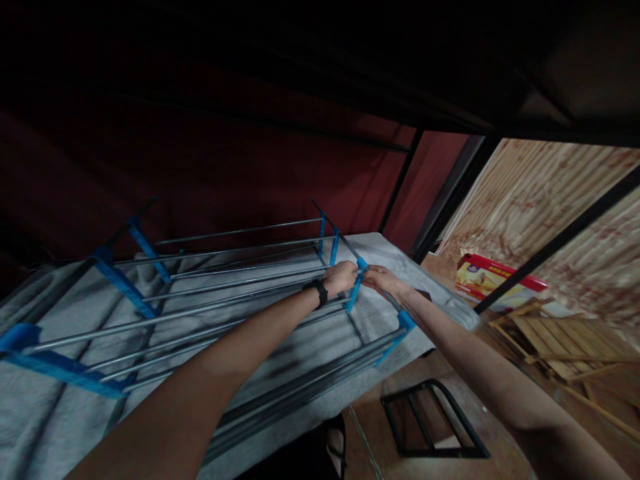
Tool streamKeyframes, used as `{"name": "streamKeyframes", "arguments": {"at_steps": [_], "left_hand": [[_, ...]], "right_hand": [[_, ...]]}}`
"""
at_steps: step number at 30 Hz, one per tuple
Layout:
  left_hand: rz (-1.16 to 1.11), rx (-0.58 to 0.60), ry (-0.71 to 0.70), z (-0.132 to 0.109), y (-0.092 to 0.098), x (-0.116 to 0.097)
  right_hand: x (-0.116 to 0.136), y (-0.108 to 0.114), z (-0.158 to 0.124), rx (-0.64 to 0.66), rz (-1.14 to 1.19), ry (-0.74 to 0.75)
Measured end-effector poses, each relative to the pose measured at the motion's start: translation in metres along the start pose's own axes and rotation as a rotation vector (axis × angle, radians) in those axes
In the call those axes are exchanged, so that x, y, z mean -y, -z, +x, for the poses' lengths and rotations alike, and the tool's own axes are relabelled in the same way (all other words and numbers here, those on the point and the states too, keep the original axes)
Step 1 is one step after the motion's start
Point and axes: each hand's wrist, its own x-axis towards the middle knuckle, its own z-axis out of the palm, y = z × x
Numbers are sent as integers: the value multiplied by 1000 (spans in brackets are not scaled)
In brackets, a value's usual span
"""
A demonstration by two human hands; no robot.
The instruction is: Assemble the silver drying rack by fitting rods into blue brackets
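Observation:
A rack of grey metal tubes (200, 309) with blue plastic brackets (123, 287) lies on its side across a grey cloth (373, 244). My left hand (341, 277), with a black watch on the wrist, is closed at a blue bracket (355, 291) on the rack's right side. From the right, my right hand (379, 277) meets the same bracket, its fingers closed around the joint of bracket and tube. The fingertips of both hands are small and partly hidden. Another blue bracket (406, 321) sits nearer to me, below my right forearm.
Dark frame bars (453, 193) and a low dark surface (320, 53) hang over the cloth. On the floor at right are a red and yellow box (485, 277), folded wooden slats (570, 343) and a black metal frame (395, 417).

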Motion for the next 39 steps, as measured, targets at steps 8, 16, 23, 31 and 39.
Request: {"name": "streamKeyframes", "arguments": {"at_steps": [8,16,23,31,39], "left_hand": [[-236,58,6,17,-2,9],[-348,142,-18,24,2,15],[-395,164,-16,25,1,15],[-360,144,-43,31,-6,19],[-238,79,12,16,-4,7]], "right_hand": [[1,1,-1,2,-10,10],[8,-8,-7,42,28,21],[10,-11,-9,40,29,5],[12,-14,-9,54,-6,14],[10,-9,-10,39,-173,7]]}}
